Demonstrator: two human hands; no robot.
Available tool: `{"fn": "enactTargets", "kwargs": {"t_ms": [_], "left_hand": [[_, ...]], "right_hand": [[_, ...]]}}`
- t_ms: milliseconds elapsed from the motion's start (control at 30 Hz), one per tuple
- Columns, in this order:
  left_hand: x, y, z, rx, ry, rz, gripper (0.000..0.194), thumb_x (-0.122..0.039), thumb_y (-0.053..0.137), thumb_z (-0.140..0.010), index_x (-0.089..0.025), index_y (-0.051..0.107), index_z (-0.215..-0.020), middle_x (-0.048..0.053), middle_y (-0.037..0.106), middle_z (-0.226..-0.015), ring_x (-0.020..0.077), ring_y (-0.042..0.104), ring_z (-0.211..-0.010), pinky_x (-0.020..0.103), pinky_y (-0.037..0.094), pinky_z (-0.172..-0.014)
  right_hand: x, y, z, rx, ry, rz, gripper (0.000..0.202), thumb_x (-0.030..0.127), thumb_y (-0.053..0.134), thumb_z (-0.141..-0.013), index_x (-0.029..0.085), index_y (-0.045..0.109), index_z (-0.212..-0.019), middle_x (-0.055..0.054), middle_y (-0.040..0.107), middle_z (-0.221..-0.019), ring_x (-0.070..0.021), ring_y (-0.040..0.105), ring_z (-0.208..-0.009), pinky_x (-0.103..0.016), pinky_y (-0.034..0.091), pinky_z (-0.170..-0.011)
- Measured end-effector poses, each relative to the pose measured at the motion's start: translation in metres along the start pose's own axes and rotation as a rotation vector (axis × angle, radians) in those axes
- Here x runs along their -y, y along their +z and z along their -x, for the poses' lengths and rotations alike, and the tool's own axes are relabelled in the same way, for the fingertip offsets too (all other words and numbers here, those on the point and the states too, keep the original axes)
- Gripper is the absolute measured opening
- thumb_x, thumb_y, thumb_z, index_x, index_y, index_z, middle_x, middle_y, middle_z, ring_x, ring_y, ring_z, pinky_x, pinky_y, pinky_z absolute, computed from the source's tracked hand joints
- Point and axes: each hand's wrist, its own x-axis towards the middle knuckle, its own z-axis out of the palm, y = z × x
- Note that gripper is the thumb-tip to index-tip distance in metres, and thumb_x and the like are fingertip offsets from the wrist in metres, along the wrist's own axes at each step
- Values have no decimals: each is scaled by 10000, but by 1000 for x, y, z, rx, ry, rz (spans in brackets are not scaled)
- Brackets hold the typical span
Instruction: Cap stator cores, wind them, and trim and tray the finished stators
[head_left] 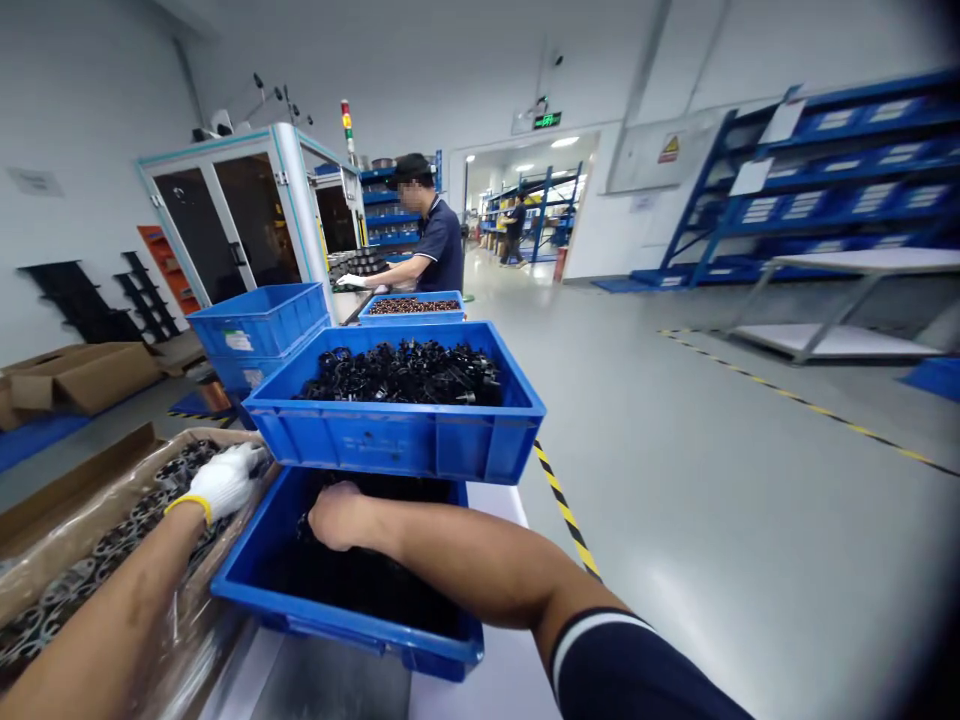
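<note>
— Where are your hands?
— My gloved left hand (pixel 223 482) rests flat and spread on ring-shaped metal parts (pixel 112 545) in the lined carton. My bare right hand (pixel 335 515) is buried among black plastic parts (pixel 360 580) in the lower blue crate (pixel 337 625); I cannot tell its grip.
— How do they handle?
— Probably light, stiff, tangly; scoop from beneath.

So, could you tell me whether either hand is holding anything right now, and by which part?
It cannot be told. The gloved left hand rests on parts in the cardboard box; the bare right hand reaches into the lower blue bin, its fingers hidden.
</note>
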Motion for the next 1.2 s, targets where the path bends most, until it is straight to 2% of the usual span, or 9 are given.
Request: {"fn": "enactTargets", "kwargs": {"t_ms": [167,300,533,700,800,900,1000,1133,1200], "left_hand": [[-3,15,-10,-58,-36,38,590,-301,443,-925,-132,579,-1473,218,559,-1510,379,556,-1368,467,445,-1132],[-6,18,-9,-71,-36,120,516,-261,483,-904,-159,657,-1378,204,592,-1456,371,558,-1336,474,423,-1143],[-10,-13,14,-293,-231,377,355,-326,503,-965,-164,709,-1205,167,587,-1476,338,525,-1369,463,405,-1152],[-13,-33,97,-500,-438,657,516,-589,403,-1021,-171,687,-1124,122,728,-1183,278,668,-1109,400,525,-961],[-25,-18,174,-649,-412,1351,600,-743,592,-890,-175,701,-1051,62,737,-961,206,679,-877,316,554,-787],[-41,3,247,-704,-368,2124,721,-731,801,-737,-205,697,-1218,41,733,-1013,163,690,-865,255,563,-737],[-52,16,299,-669,-341,2476,713,-653,885,-696,-221,715,-1237,32,733,-1030,143,708,-887,224,579,-739],[-58,23,336,-731,-374,2586,629,-588,908,-703,-221,745,-1188,39,746,-1062,159,719,-926,238,597,-766],[-62,25,344,-755,-392,2559,614,-584,896,-723,-222,744,-1195,45,751,-1101,177,720,-965,269,606,-815]], "right_hand": [[8,-2,5,83,-106,12,180,66,675,-836,120,775,-976,-151,781,-1044,-321,770,-1028,-421,681,-794],[15,-2,10,83,-189,47,231,132,645,-892,120,777,-1081,-165,773,-1074,-328,758,-1059,-415,668,-824],[18,-2,21,-92,-218,136,179,123,643,-897,99,801,-977,-184,762,-1006,-289,747,-1049,-295,619,-827],[21,8,26,-267,-174,136,214,130,595,-938,116,791,-1023,-181,754,-1091,-261,760,-970,-288,596,-830],[24,16,27,-335,-163,138,258,74,537,-967,123,790,-967,-163,770,-988,-237,766,-955,-260,570,-820],[24,18,23,-400,-150,148,291,62,500,-991,107,782,-935,-172,766,-946,-241,771,-920,-279,569,-792],[31,7,19,-539,-139,142,261,127,512,-1013,91,768,-1048,-197,760,-1050,-278,771,-936,-340,606,-805],[74,-16,31,-1075,-652,-92,172,194,595,-1002,141,733,-1089,-118,755,-1040,-240,749,-961,-336,625,-870],[108,-21,47,-1185,-936,-238,127,147,624,-980,154,706,-1077,-98,732,-1007,-200,727,-930,-301,622,-846]]}}
